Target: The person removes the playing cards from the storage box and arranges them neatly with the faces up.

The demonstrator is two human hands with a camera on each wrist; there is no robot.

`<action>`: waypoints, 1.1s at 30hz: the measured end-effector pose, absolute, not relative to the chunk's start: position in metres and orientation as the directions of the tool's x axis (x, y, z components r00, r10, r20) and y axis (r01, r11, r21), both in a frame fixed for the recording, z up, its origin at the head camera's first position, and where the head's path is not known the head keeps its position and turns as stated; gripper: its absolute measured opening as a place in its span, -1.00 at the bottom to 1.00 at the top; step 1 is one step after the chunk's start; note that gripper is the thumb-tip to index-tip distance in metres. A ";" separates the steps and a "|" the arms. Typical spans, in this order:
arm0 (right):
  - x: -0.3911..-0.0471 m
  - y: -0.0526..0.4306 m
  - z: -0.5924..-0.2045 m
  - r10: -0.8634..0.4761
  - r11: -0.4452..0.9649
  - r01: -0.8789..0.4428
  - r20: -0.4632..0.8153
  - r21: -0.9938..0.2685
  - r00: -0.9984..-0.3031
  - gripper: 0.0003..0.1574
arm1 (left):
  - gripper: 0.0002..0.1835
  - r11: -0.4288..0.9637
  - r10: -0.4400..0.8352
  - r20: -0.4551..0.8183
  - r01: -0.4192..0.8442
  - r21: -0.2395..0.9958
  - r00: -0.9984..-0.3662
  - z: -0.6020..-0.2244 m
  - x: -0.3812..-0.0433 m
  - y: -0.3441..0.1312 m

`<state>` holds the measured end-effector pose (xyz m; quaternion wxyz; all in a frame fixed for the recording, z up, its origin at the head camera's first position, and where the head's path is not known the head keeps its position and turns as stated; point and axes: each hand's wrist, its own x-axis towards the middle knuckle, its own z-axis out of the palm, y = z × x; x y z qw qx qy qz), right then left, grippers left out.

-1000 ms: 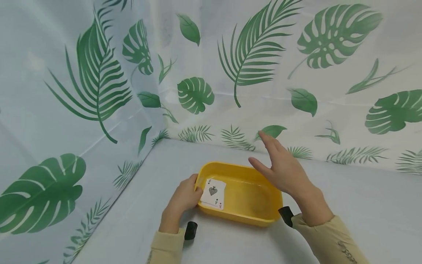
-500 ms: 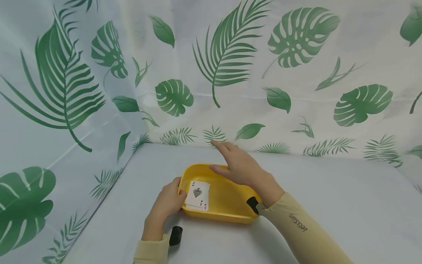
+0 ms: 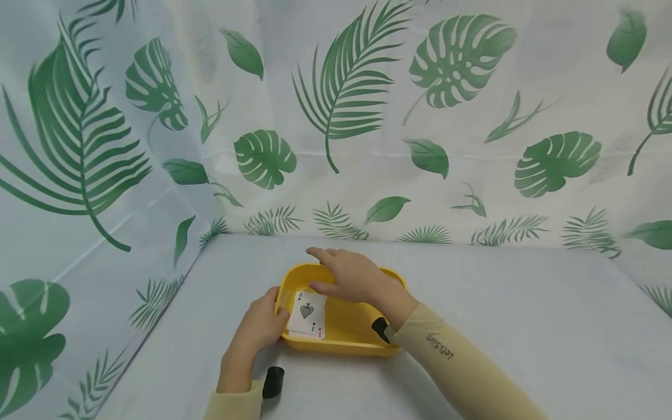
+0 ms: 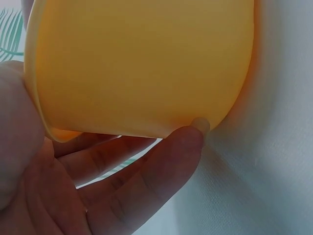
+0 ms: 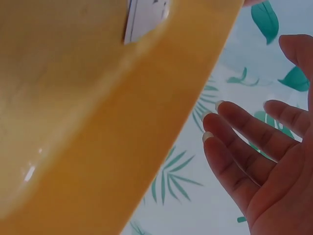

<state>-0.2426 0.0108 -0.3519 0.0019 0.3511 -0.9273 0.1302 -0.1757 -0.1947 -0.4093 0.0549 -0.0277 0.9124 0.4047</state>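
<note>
From here I see the left hand (image 3: 261, 321) gripping the left end of a yellow plastic tray (image 3: 341, 349), thumb over its rim, on the pale surface (image 3: 556, 326) towards its back edge. An ace of spades (image 3: 307, 311) lies face up at the tray's left end, over a red ace (image 3: 321, 334). The right hand (image 3: 350, 276), grasping nothing, hovers over the far rim. I'd call this steadying and reaching; taking a card would call for lowered, pinching fingertips.
</note>
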 end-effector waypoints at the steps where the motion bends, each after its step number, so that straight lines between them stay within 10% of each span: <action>1: -0.242 0.009 -0.353 -0.650 0.722 -0.650 0.090 -0.240 -0.755 -0.12 | -0.43 0.673 -0.006 -0.121 -0.093 0.734 -0.993 -0.409 -0.175 -0.195; 33: -0.248 -0.018 -0.374 -0.650 0.760 -0.630 -0.218 -0.163 -0.728 0.05 | -0.44 0.671 0.008 -0.112 -0.078 0.738 -0.994 -0.406 -0.173 -0.195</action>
